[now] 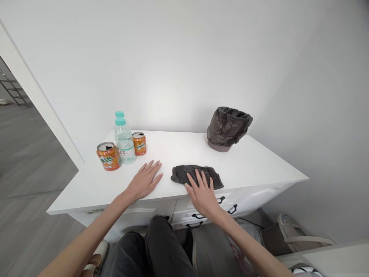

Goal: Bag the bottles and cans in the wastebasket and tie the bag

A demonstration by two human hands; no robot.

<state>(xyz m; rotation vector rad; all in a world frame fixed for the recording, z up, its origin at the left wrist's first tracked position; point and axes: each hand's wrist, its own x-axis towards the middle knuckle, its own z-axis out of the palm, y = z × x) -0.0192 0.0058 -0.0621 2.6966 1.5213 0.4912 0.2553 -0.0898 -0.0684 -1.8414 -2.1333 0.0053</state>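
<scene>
My left hand (145,180) lies flat on the white cabinet top, fingers spread, just right of the cans and bottles. Under the fingers of my right hand (202,192) is a folded black plastic bag (181,174) near the front edge; those fingers are stretched out and rest on it. Two orange cans, one at the left (108,157) and one farther back (140,144), stand open-topped beside a clear water bottle (125,142) with a teal cap. Another teal-capped bottle (119,114) is mostly hidden behind it.
A small bin lined with a black bag (227,127) stands at the back right of the cabinet top (173,148), near the wall. Drawers with black handles (194,224) are below the front edge. A grey container (276,238) sits on the floor at the right.
</scene>
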